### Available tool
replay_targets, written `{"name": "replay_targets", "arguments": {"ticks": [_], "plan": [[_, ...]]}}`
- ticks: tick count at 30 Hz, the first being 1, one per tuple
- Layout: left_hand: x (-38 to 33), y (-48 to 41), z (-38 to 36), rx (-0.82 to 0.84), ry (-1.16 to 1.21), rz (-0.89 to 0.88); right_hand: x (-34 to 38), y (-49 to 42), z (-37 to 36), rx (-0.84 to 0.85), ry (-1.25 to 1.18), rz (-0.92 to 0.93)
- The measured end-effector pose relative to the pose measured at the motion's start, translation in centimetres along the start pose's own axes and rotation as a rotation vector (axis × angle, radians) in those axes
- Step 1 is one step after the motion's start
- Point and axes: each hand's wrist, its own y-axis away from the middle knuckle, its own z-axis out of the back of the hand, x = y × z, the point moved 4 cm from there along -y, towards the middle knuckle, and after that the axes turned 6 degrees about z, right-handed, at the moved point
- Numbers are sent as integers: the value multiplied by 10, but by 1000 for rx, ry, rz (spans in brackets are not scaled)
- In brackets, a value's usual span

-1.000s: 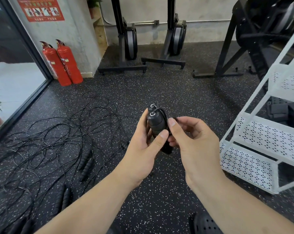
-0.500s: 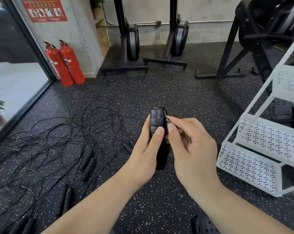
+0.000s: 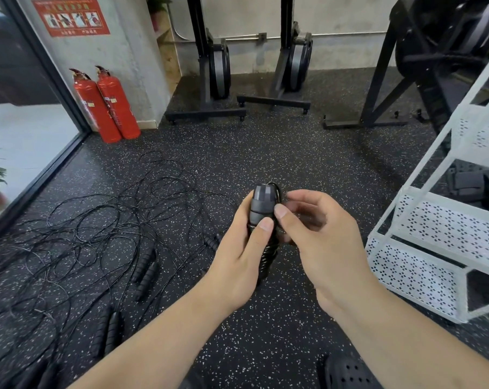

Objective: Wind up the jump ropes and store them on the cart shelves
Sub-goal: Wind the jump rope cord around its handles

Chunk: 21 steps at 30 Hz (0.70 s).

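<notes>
A black jump rope with its cord wound in coils round the paired handles stands upright in front of me. My left hand grips the handles, thumb pressed on the front. My right hand is beside the top of the handles, thumb and fingers curled at the cord; the pinch itself is hidden. A tangle of loose black ropes with several handles lies on the floor to the left. The white perforated cart stands at the right, close to my right hand.
Two red fire extinguishers lean at the wall corner. Black gym machines stand along the back wall and behind the cart. A glass wall runs along the left. My dark shoe shows at the bottom edge.
The handles have turned upright and dropped slightly lower. My right hand has shifted from the front of the handles to their right side near the top.
</notes>
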Motion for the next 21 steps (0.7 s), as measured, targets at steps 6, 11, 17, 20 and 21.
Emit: {"name": "replay_targets", "arguments": {"ticks": [6,11,17,20,21], "plan": [[-3,0,2,-62,-101,-42,-7,-2,1,56,-99,-114],[-5,-2,1,-18,-198,-60,-8,-2,1,87,-146,-171],[-7,-4,-3,2,-178,-83,-3,2,0,85,90,-9],[-8,-7,-2,-2,-98,-60,4,0,-1,160,260,137],[-8,-8,-1,-3,-63,-43,5,-2,-1,180,224,125]]}}
